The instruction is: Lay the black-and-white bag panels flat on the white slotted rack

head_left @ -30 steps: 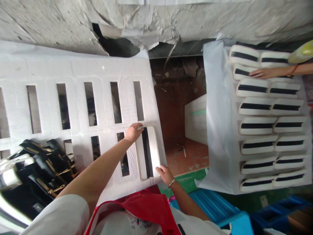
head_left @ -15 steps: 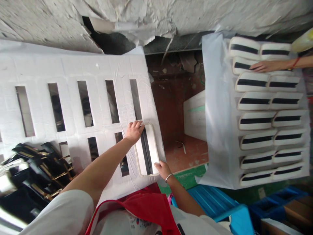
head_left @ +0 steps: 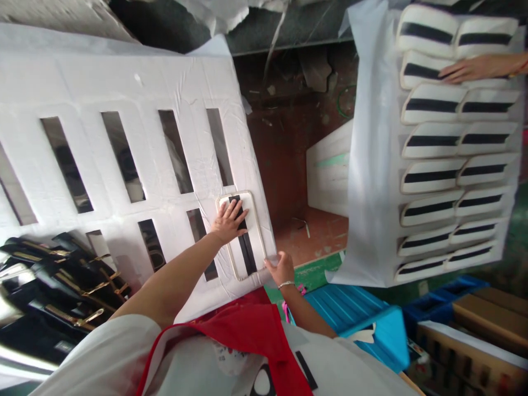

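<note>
A flat white panel (head_left: 256, 242) with rounded corners, a beige edge and a black stripe down its middle lies on the white-covered slotted board. My left hand (head_left: 227, 221) rests flat on its upper part, fingers spread across the stripe. At the panel's lower right corner, my right hand (head_left: 281, 269) pinches the edge, its fingers bent; a bracelet circles that wrist. The slotted board (head_left: 124, 220) shows several dark openings to the left of the panel. Part of the panel's left side is covered by my left hand.
A pile of black zippered pouches (head_left: 61, 286) sits at the left. On a second covered board (head_left: 373, 165), several striped white panels (head_left: 433, 140) overlap in two columns, touched by another person's hand (head_left: 474, 69). A blue plastic stool (head_left: 350, 313) and cardboard boxes (head_left: 490, 313) stand lower right.
My left hand has gone from gripping the panel's top edge to lying flat over the stripe. My right hand stays at the lower right corner. The whole view has shifted.
</note>
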### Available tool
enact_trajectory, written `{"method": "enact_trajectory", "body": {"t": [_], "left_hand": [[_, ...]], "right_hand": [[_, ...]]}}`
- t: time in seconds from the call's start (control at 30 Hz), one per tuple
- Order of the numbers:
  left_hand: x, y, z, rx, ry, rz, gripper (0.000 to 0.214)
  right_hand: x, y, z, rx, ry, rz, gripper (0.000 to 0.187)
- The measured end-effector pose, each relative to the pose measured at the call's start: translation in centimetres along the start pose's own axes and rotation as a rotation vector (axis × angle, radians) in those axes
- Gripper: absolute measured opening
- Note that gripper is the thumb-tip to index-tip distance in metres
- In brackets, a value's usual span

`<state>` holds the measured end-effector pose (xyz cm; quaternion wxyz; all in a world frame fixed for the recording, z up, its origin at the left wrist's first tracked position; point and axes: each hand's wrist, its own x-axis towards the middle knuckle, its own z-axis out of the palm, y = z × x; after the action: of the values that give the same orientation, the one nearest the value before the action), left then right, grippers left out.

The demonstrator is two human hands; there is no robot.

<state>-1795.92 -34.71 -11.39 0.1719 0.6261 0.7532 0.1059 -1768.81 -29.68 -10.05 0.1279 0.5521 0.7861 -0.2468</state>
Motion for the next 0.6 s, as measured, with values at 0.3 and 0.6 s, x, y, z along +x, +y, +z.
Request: {"method": "enact_trajectory", "body": {"t": [0.3, 0.6], "left_hand": [[-1.7, 1.4, 0.0, -0.027, -0.003, -0.028, 0.054], [-3.2, 2.6, 1.7, -0.025, -0.027, 0.036, 0.079]], "right_hand": [[1.4, -0.6, -0.3, 0.131, -0.366, 0.143, 0.066], [1.2, -1.4, -1.6, 0.072, -0.348, 0.144, 0.061]]}}
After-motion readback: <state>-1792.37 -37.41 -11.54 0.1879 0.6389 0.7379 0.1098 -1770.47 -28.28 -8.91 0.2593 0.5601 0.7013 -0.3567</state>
